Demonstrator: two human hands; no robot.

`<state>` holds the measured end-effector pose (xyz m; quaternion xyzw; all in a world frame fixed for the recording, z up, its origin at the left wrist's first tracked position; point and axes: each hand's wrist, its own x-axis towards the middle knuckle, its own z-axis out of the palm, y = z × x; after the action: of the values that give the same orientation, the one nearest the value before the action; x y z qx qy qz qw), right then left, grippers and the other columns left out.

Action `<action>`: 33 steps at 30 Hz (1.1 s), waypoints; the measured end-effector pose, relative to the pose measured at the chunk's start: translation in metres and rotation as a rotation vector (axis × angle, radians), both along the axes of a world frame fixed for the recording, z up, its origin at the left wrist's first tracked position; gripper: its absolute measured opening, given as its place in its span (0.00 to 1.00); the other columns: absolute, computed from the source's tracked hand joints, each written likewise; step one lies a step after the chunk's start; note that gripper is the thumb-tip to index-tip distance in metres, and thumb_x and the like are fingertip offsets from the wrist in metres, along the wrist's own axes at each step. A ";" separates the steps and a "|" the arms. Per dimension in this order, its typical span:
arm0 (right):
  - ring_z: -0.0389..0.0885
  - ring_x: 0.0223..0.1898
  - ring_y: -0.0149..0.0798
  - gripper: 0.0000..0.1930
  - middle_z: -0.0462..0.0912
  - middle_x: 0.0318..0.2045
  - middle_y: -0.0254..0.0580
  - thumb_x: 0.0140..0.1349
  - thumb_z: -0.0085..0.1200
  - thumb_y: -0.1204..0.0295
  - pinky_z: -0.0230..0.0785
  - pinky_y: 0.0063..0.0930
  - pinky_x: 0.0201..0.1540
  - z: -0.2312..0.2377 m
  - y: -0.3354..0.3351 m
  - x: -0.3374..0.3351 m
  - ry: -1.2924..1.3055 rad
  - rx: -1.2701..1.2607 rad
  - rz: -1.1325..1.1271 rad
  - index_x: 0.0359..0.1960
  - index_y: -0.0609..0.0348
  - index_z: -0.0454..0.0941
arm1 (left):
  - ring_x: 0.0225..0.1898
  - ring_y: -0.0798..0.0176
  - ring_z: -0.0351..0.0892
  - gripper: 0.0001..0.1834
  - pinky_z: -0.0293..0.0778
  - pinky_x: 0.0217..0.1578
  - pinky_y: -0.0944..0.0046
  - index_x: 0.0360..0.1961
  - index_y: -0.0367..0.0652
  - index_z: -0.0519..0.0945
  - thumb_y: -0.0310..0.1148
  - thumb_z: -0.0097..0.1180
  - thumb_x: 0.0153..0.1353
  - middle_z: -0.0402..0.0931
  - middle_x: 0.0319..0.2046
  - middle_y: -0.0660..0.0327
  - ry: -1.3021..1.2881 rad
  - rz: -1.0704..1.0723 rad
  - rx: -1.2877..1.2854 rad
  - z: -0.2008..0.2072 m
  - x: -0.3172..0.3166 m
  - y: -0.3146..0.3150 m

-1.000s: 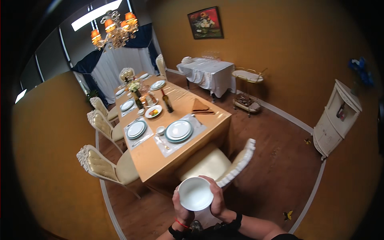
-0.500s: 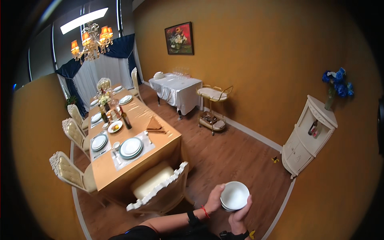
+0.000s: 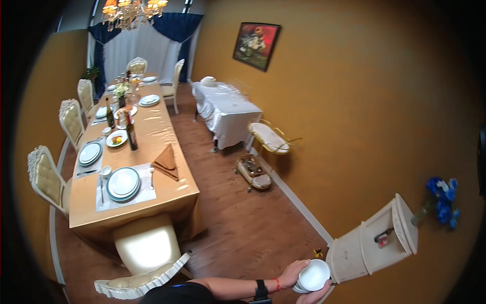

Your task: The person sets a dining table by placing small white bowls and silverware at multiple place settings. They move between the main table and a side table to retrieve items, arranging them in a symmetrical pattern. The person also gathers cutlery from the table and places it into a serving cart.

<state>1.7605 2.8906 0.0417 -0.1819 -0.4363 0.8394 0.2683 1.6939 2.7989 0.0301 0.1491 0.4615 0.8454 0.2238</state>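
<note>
White bowls (image 3: 314,274), nested in a stack, sit between our two hands at the near right of the head view, their open tops facing up toward us. Our left hand (image 3: 293,273) grips them from the left, its fingers curled about the side; our right hand (image 3: 315,295) supports them from the near right, its fingers gripping too, though the lower edge cuts part of it off. Just beyond, at the right, we see a cream cabinet (image 3: 354,251) with blue flowers (image 3: 443,205) in a vase. At the left stretches a dining table (image 3: 178,209), set with rimmed plates (image 3: 123,183) and a folded brown napkin (image 3: 167,163); a gold trolley (image 3: 271,137) stands farther off, by the wall.
</note>
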 end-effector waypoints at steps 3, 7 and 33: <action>0.78 0.51 0.44 0.27 0.80 0.50 0.47 0.68 0.36 0.52 0.71 0.37 0.55 -0.003 -0.003 -0.068 0.003 -0.032 0.098 0.54 0.63 0.74 | 0.43 0.53 0.77 0.26 0.70 0.47 0.58 0.43 0.33 0.80 0.47 0.39 0.71 0.81 0.41 0.50 0.120 0.202 -0.099 -0.025 -0.066 0.007; 0.79 0.51 0.44 0.26 0.80 0.49 0.47 0.68 0.38 0.53 0.72 0.38 0.54 -0.023 -0.012 -0.167 -0.006 -0.067 0.244 0.54 0.63 0.74 | 0.43 0.53 0.77 0.26 0.69 0.47 0.58 0.43 0.34 0.80 0.48 0.39 0.71 0.80 0.42 0.50 0.076 0.259 -0.139 -0.052 -0.161 -0.014; 0.73 0.56 0.38 0.21 0.76 0.54 0.44 0.67 0.44 0.69 0.61 0.34 0.62 -0.050 -0.329 -0.790 -0.275 0.123 1.510 0.59 0.66 0.67 | 0.48 0.63 0.78 0.28 0.71 0.53 0.63 0.53 0.33 0.75 0.47 0.33 0.74 0.79 0.47 0.54 -0.300 1.155 0.202 -0.085 -0.654 -0.341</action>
<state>0.9709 2.5612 -0.0082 0.0780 -0.5175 0.7389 -0.4245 1.0403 2.4576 -0.0551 -0.2261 0.3486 0.8815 -0.2242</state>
